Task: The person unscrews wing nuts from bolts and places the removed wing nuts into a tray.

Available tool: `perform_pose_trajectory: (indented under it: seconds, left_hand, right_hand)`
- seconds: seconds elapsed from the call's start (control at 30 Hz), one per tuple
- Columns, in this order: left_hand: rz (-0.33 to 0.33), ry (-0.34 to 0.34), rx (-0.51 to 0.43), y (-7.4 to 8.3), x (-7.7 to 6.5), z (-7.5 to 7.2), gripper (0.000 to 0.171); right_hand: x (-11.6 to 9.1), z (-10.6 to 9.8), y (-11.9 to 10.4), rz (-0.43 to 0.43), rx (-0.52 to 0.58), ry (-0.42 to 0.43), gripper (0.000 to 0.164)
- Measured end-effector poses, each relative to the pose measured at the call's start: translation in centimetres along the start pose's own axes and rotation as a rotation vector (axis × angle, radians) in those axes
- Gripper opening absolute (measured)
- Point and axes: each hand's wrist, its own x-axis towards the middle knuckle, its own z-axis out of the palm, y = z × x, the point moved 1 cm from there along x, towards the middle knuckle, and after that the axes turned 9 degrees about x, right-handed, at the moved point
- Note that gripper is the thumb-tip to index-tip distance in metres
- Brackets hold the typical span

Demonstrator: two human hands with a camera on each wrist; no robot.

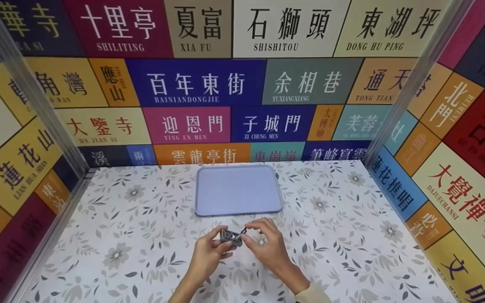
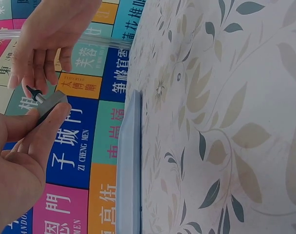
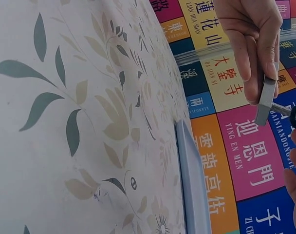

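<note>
In the head view, my left hand (image 1: 208, 254) grips a small grey metal block (image 1: 230, 238) with holes in its face, between thumb and fingers. A screw with a black looped head (image 1: 243, 231) stands out from the block toward the right. My right hand (image 1: 270, 245) has thumb and forefinger at that head, pinching it. In the right wrist view, the threaded shank (image 3: 281, 108) shows between the block (image 3: 268, 100) and the black head. The left wrist view shows the block (image 2: 52, 104) held edge-on, above the tabletop.
A pale blue-violet tray (image 1: 239, 190) lies on the table beyond both hands. The tabletop (image 1: 150, 235) has a leaf and flower print. Panels with printed place names (image 1: 196, 82) rise at the back and both sides, with clear strips (image 1: 409, 84) at the corners.
</note>
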Motion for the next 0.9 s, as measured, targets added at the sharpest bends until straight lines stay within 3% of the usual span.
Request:
perform_pose_trajectory:
  seconds: [0.27,0.53,0.73,0.9]
  left_hand:
    - [-0.005,0.007,0.003,-0.07,-0.01,0.03,0.048]
    - [-0.008,0.001,-0.005,-0.14,0.02,0.08,0.048]
    - [-0.015,0.002,-0.021,-0.22,-0.04,0.21,0.047]
    - [-0.004,-0.004,-0.012,-0.4,-0.01,0.25,0.046]
  right_hand:
    - [0.14,0.08,-0.01,-0.074,-0.014,-0.002,0.024]
    - [0.23,0.05,0.15,-0.141,0.03,-0.036,0.033]
    - [0.22,0.14,0.29,-0.142,0.021,-0.041,0.039]
    - [0.12,0.39,0.65,-0.162,0.036,-0.028,0.035]
